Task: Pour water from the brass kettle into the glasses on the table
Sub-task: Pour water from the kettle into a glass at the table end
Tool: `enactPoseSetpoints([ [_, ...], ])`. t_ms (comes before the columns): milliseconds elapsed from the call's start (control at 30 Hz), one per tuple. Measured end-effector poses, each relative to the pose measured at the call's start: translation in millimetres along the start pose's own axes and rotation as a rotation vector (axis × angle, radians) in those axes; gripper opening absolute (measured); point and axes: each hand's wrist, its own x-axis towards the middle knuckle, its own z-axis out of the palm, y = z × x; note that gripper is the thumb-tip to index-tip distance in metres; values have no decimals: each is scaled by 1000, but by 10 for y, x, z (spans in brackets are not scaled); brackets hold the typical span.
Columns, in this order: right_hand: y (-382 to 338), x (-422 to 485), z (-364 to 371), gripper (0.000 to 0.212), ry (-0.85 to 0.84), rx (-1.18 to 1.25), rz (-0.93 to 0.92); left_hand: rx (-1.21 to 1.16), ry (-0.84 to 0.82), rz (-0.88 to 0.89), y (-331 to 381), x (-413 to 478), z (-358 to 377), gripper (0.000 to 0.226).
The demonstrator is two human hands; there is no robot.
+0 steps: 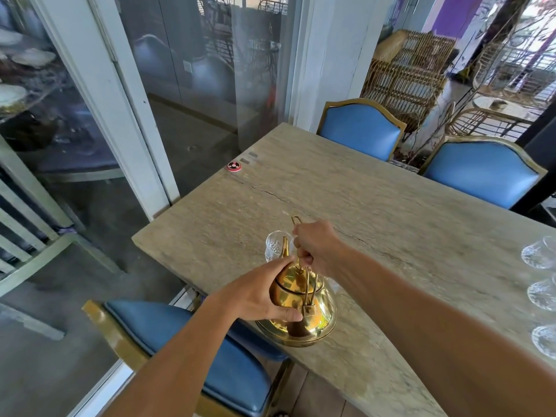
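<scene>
Stone counter (391, 221) takes up the right half of the view, and a broad stretch of it lies between the near-left edge and the right side. Two blue chairs (361, 127) stand along its far edge, and a third chair (186, 335) is tucked in at the near-left edge. The brass kettle (319, 314) is right at that near-left edge; whether its base rests on the stone is unclear. The left grip (261, 296) curls round the kettle's body, and the right grip (316, 248) is fisted round the raised handle. A glass (275, 243) stands just beyond the spout. Three more glasses (538, 254) stand well apart at the right. A red button (234, 166) lies near the far-left corner.
</scene>
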Motion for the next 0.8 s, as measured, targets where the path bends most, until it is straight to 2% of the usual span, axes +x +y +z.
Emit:
enactPoseSetpoints([
  [67,-15,37,3,16,-22,-1,18,-13,-10,-4,-1,11,-11,123],
  [133,-37,76,2,13,-32,2,36,-33,-19,-6,-4,20,-25,121],
  [300,-89,117,11,24,-51,-9,58,-61,-14,-14,-10,47,-57,119],
  [800,-138,254,95,29,-63,-52,82,-73,-20,-32,-58,66,-91,114],
])
